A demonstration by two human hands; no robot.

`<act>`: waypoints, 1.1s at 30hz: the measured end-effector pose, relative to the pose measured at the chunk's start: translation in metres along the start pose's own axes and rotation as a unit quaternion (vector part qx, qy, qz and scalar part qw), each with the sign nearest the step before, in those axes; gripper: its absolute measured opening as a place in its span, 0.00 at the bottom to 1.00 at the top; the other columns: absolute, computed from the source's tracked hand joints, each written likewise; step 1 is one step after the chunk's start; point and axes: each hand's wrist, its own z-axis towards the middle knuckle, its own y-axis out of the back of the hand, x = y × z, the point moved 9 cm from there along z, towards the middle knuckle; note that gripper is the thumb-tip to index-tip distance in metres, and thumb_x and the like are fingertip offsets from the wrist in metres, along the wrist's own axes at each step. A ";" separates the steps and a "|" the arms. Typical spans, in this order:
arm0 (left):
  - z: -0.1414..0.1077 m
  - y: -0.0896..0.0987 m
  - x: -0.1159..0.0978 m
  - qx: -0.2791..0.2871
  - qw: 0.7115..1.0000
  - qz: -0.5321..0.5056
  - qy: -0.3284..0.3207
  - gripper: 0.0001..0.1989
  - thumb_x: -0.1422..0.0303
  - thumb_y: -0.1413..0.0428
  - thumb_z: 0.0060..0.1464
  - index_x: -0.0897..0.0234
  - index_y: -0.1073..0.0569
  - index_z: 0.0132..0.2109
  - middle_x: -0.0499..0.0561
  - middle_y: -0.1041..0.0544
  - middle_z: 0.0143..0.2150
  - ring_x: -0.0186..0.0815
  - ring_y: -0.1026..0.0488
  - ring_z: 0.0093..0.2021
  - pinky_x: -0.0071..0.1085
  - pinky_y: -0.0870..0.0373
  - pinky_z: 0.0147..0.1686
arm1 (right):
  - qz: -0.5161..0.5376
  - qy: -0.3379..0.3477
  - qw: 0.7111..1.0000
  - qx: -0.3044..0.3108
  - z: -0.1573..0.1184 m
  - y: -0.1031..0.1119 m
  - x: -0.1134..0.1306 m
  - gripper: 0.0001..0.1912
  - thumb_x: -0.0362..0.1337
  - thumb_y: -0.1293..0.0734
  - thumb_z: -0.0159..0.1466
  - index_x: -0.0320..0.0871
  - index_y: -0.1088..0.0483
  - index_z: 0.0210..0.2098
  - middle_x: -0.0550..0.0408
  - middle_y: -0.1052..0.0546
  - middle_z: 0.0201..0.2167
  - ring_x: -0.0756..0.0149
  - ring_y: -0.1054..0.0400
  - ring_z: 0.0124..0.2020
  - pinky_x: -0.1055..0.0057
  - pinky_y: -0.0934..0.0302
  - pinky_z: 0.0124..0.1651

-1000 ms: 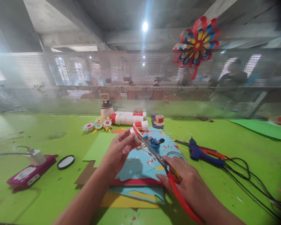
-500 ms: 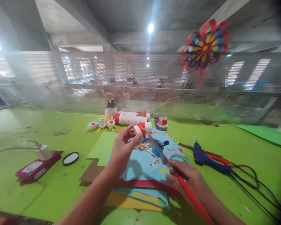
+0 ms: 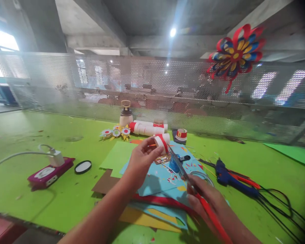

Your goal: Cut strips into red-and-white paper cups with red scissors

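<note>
The paper cup piece [image 3: 159, 141], gripped up and left of the blue container [image 3: 174, 166] by the fingers of the left hand [image 3: 142, 162], has turned to show more white, suggesting repositioning against the scissors [image 3: 186, 177] gripped in the right hand [image 3: 205, 194].

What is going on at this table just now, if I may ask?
A person is working with paper pieces and scissors. The left hand holds up a red-and-white piece, while the right hand grips red-handled scissors, the blades pointing toward that piece; whether they touch it is hard to tell. Small scraps lie on the light-blue sheet below. On the green table, a blue glue gun lies to the right and a purple power strip to the left.
</note>
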 end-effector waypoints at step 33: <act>-0.004 -0.015 0.010 0.053 0.983 -0.149 0.098 0.10 0.70 0.40 0.54 0.69 0.23 0.43 0.57 0.21 0.46 0.39 0.25 0.45 0.34 0.28 0.47 | -0.173 0.039 0.982 -0.071 -0.008 0.019 0.020 0.24 0.50 0.38 0.65 0.39 0.31 0.52 0.42 0.23 0.38 0.55 0.26 0.34 0.60 0.29 0.34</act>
